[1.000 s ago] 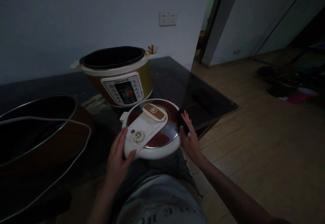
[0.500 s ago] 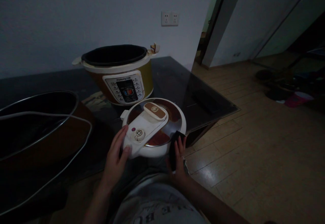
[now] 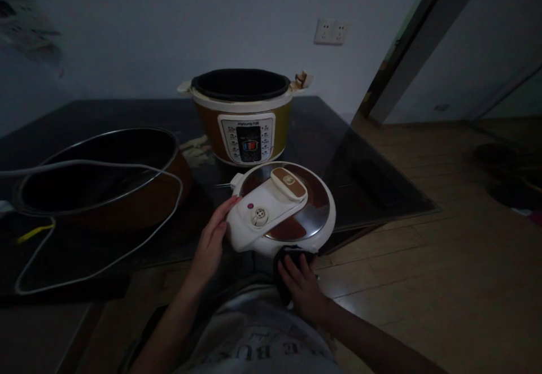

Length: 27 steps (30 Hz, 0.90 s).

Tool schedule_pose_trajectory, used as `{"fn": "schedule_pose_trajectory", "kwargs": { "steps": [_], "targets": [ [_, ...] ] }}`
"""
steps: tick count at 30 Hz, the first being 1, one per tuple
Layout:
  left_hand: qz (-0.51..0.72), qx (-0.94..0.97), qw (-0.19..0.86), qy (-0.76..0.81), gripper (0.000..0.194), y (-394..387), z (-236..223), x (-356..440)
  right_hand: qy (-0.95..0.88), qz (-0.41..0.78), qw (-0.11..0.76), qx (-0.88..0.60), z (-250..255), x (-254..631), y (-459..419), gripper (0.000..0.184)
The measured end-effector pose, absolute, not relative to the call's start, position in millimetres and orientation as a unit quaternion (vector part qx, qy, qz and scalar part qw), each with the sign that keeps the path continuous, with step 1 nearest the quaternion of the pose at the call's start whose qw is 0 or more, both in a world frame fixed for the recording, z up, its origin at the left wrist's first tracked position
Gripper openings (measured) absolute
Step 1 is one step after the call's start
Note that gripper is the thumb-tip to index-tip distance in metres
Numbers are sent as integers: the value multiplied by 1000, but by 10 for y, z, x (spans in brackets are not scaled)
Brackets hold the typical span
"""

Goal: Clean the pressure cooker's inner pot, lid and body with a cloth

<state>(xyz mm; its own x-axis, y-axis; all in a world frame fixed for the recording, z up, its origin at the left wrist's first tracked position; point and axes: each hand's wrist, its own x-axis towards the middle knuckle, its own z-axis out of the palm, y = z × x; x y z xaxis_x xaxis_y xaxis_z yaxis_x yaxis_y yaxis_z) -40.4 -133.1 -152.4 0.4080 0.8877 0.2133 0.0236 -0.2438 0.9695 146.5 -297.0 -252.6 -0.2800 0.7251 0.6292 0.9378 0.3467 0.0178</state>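
A round pressure cooker lid, white-rimmed with a brown top and a steam valve, is tilted at the table's front edge. My left hand grips its left end, thumb and fingers on the white rim. In my right hand is a black cloth, pressed against the lid's near rim with the fingers over it. Behind the lid stands the electric pressure cooker, uncovered, its control panel facing me.
On the left of the dark table sits a wide brown pot with a white cable looped across it. A yellow strip lies near the cable. A dark flat object rests at the right. A wall socket is behind.
The cloth in my right hand has moved from the lid's right side to its near edge. My left hand keeps its hold. The whole view has swung left.
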Motion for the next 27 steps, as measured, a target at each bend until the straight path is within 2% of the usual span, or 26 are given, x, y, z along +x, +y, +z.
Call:
{"fn": "schedule_pose_trajectory", "kwargs": {
  "steps": [2,6,20,27],
  "targets": [
    [426,657,524,336,50,-1317,-1518,-404,-812,-175,220,-511,-2337,1439,-2936,60],
    [428,644,542,329,48,-1305,-1493,-405,-865,-121,139,-467,-2010,1284,-2814,56],
    [391,574,656,296,44,-1113,-1518,-558,-885,-207,95,-405,-1321,808,-1974,37],
    [519,465,660,281,32,-1083,-1552,-543,-886,-177,52,-425,-1229,661,-1760,38]
  ]
}}
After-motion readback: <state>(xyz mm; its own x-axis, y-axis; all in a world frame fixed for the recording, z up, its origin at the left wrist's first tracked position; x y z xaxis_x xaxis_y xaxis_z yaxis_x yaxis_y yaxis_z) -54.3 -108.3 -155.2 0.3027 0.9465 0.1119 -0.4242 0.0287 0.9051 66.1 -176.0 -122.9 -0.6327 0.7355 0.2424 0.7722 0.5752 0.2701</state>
